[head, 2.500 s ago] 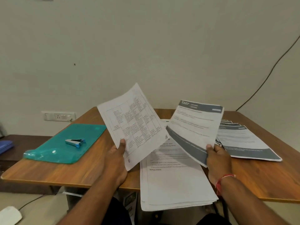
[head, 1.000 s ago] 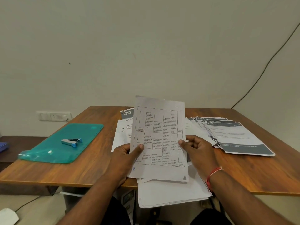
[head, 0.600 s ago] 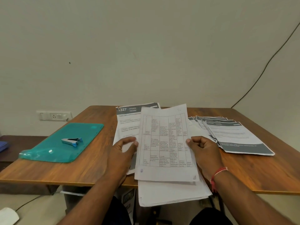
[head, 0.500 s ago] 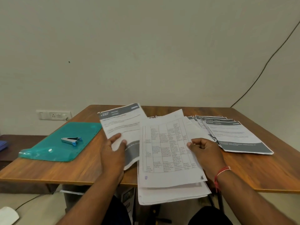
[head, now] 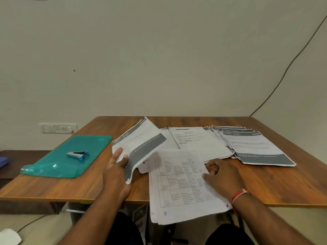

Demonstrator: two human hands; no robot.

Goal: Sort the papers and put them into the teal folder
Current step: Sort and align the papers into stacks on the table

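Teal folder (head: 70,157) lies flat on the table (head: 283,183), well to the left of both hands, with a stapler remover (head: 77,155) on top of it. Left hand (head: 115,175) is closed on a grey-banded sheet (head: 139,147), lifted and curling above the wood. Right hand (head: 223,175) rests with curled fingers on the right edge of the grid sheet (head: 180,184), which tops a stack overhanging the near table edge. Beyond the right hand lie more papers (head: 254,147), fanned.

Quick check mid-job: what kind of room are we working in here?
Probably a plain office or study room: a wooden desk against a bare wall, printed paper stacks, a teal plastic folder with a metal staple remover.
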